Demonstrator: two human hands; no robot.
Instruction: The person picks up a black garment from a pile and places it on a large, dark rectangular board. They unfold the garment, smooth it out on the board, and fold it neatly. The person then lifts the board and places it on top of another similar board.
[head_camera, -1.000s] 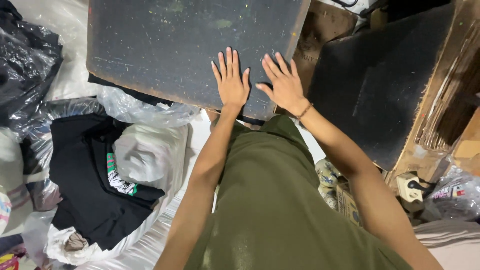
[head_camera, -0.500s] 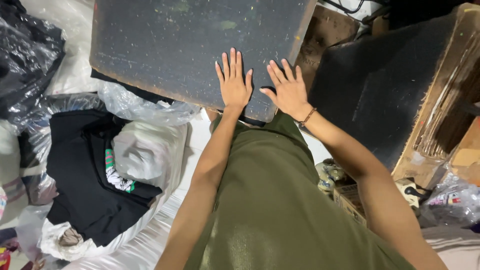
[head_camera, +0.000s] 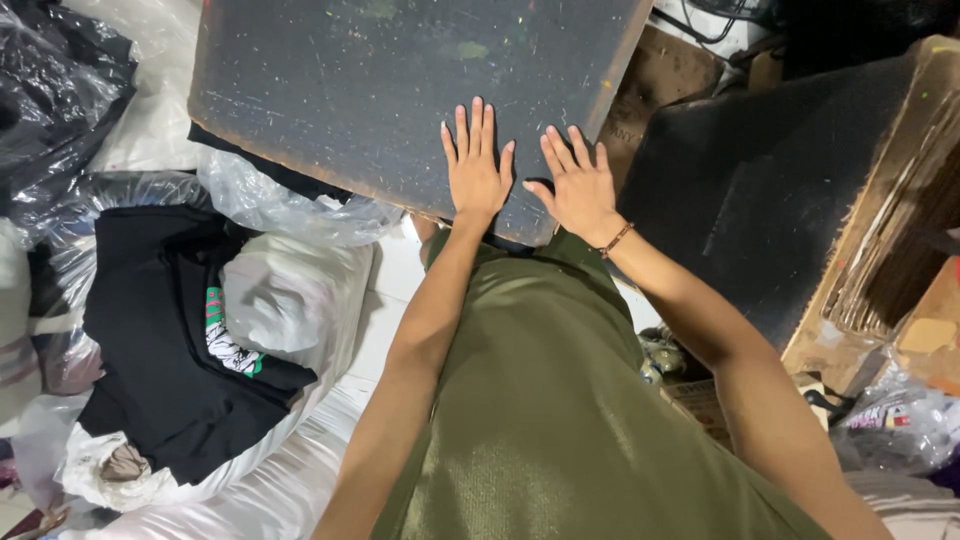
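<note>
Left hand (head_camera: 476, 170) & right hand (head_camera: 578, 188) lie flat, fingers spread, gripping nothing, side by side on the dark board (head_camera: 400, 90) at its near edge. Olive cloth (head_camera: 540, 400) hangs below the wrists, prob. not yet on the board. Black shirts (head_camera: 160, 340) sit in plastic bags to the left.

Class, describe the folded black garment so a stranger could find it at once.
Start at the large dark speckled board under both flat hands. Down-left of it, on clear plastic bags, lies the folded black garment. Only it shows a green-and-white print at its edge.
</note>
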